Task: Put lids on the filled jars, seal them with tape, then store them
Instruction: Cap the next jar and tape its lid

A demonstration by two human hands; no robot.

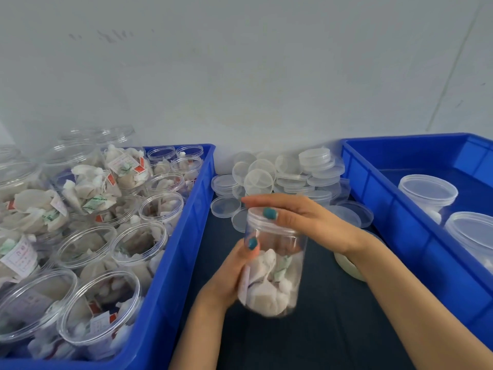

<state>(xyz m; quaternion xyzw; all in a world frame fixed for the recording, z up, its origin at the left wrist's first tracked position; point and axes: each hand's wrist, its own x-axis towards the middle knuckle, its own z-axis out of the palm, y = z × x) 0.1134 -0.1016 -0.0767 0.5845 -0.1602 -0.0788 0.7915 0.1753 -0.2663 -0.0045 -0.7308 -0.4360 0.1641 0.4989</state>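
A clear plastic jar [272,273] half full of white tea bags is held above the dark table, in the middle of the head view. My left hand [232,276] grips its side, thumb up against the wall. A clear lid [260,222] sits on the jar's mouth. My right hand [296,217] lies flat across the lid with fingers straight and the thumb on the lid's rim. A heap of loose clear lids [288,174] lies just behind the jar, against the wall.
A blue crate [184,236] on the left holds several open jars filled with tea bags. A second blue crate [394,209] on the right holds two lidded jars [426,192]. A tape roll [349,265] peeks out under my right wrist.
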